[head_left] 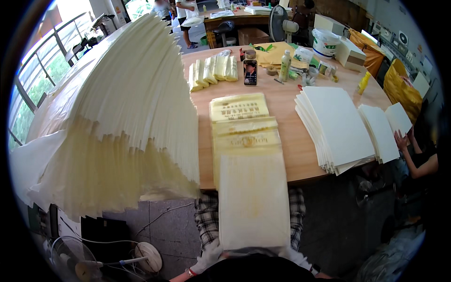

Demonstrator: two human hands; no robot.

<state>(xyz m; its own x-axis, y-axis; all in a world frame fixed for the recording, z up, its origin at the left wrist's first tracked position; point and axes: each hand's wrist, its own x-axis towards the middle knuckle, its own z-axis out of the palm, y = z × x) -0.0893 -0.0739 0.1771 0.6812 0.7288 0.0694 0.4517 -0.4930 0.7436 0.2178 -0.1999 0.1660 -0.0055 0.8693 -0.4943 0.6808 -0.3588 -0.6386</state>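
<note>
A layered stack of pale yellow printed plastic bags (251,188) runs from the tabletop down over my lap, its near end white and translucent. At the near left corner of that end is my left hand (209,257), in a white glove. My right hand (295,257), also gloved, is at the near right corner. A blurred greyish edge stretches between the two hands. The fingers of both are partly hidden and smeared, so their grip is unclear. A tall fanned pile of pale plastic sheets or bags (127,103) rises on the left.
Folded yellow bags (213,70) lie beside a propped phone (250,73). Bottles (285,66) and a white bucket (325,43) stand farther back. White board stacks (333,122) are at the right, near another person's hands (403,138). A floor fan (77,263) stands at lower left.
</note>
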